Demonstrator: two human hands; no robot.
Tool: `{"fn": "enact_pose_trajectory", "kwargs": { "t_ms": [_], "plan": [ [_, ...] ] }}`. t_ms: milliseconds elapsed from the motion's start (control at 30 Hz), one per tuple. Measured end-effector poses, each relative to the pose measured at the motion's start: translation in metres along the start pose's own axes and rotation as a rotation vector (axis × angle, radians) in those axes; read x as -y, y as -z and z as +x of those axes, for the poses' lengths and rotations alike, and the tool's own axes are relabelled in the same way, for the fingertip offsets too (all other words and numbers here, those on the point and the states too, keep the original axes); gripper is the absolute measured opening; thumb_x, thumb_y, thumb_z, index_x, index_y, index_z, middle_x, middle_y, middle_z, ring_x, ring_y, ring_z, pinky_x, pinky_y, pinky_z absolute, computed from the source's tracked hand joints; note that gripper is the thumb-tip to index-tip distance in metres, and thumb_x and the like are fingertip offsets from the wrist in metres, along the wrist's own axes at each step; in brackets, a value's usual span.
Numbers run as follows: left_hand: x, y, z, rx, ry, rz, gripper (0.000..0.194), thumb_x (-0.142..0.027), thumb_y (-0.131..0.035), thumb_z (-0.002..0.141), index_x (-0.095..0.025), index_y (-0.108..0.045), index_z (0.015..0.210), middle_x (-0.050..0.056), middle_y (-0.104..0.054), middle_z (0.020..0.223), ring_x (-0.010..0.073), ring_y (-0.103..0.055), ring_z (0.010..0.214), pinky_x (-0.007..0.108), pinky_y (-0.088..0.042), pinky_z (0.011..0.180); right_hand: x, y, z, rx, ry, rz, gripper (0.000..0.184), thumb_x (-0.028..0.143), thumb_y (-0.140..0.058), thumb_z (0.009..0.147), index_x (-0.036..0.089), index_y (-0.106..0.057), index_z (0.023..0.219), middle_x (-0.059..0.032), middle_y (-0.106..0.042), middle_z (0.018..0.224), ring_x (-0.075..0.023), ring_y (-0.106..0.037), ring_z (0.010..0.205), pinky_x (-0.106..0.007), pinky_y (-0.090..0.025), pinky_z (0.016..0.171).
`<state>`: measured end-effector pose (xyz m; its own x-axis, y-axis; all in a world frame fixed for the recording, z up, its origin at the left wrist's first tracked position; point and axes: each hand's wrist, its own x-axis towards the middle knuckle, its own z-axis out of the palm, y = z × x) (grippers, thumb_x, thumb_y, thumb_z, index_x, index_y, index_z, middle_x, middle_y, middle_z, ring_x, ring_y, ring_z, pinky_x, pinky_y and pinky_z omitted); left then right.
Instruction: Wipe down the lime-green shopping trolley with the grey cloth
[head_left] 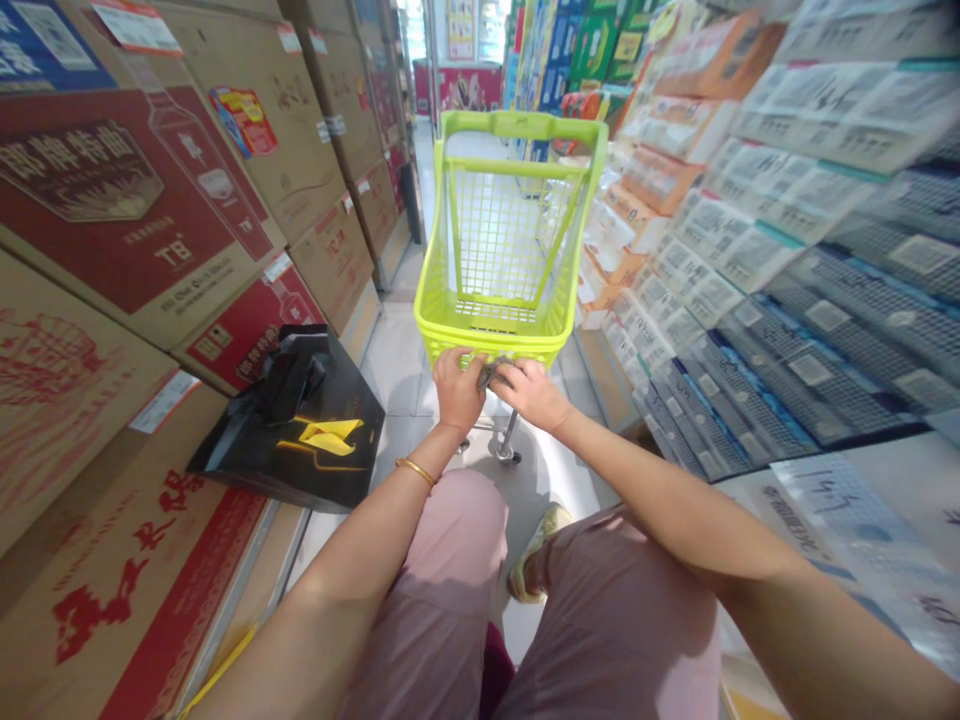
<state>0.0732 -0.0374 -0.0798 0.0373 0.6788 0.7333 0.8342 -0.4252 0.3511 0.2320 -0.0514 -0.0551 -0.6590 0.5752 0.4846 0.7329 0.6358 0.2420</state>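
Note:
A yellow-green plastic shopping cart (495, 345) with a lattice basket stands in the aisle in front of my knees. Its handle (525, 125) rises at the far end. At the near rim, my left hand (457, 390) and my right hand (534, 392) come together with fingers curled. Between their fingertips is a small dark grey crumpled cloth (489, 374), pinched from both sides and mostly covered by the fingers. Both hands are close against the cart's near wall; whether they touch it I cannot tell.
Cardboard cartons (161, 215) are stacked along the left. A black gift bag (330, 465) with a yellow ribbon sits beside them near my left forearm. Wrapped packs (750, 230) are piled along the right. Tiled floor (394, 345) runs between, with a cart caster (510, 457) below my hands.

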Motion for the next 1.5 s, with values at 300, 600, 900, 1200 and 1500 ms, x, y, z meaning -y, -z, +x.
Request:
{"fn": "enact_pose_trajectory", "kwargs": {
  "t_ms": [300,600,900,1200,1500],
  "plan": [
    [0.0,0.001,0.0,-0.05,-0.037,0.045,0.019,-0.019,-0.052,0.083,-0.024,-0.066,0.095,0.008,-0.056,0.104,0.0224,-0.047,0.101,0.037,-0.039,0.089,0.005,-0.029,-0.016,0.105,0.218,-0.035,0.02,0.021,-0.044,0.092,0.021,-0.064,0.089,-0.0048,-0.062,0.094,-0.0174,-0.042,0.084,-0.031,-0.029,0.07],
    [0.002,0.005,-0.001,0.004,0.0,0.006,0.022,-0.017,-0.055,0.081,-0.024,-0.066,0.099,0.009,-0.055,0.106,0.0242,-0.048,0.103,0.04,-0.038,0.091,0.003,0.012,0.001,-0.112,0.041,-0.114,0.019,0.021,-0.046,0.091,0.024,-0.065,0.093,-0.006,-0.061,0.1,-0.0183,-0.042,0.089,-0.032,-0.03,0.076],
    [0.001,0.006,-0.002,0.02,0.036,-0.016,0.018,-0.016,-0.055,0.081,-0.02,-0.065,0.095,0.011,-0.055,0.107,0.0255,-0.046,0.106,0.043,-0.037,0.094,-0.008,0.028,0.009,-0.307,-0.014,-0.149,0.017,0.023,-0.049,0.09,0.026,-0.065,0.097,-0.0034,-0.062,0.101,-0.0178,-0.044,0.093,-0.032,-0.032,0.081],
    [0.001,0.006,-0.001,0.01,0.026,-0.019,0.021,-0.016,-0.055,0.08,-0.021,-0.065,0.098,0.01,-0.054,0.107,0.0248,-0.046,0.106,0.042,-0.037,0.095,-0.002,0.007,0.006,-0.207,0.037,-0.137,0.019,0.021,-0.046,0.092,0.022,-0.065,0.094,-0.0057,-0.062,0.099,-0.0173,-0.044,0.089,-0.032,-0.03,0.076],
    [0.001,0.008,0.001,0.005,0.006,0.023,0.022,-0.014,-0.052,0.082,-0.021,-0.066,0.097,0.01,-0.054,0.105,0.0244,-0.046,0.104,0.04,-0.037,0.092,0.004,-0.018,-0.006,-0.034,0.176,-0.136,0.023,0.021,-0.041,0.094,0.021,-0.064,0.091,-0.0049,-0.062,0.096,-0.017,-0.044,0.088,-0.032,-0.03,0.075]
  ]
}}
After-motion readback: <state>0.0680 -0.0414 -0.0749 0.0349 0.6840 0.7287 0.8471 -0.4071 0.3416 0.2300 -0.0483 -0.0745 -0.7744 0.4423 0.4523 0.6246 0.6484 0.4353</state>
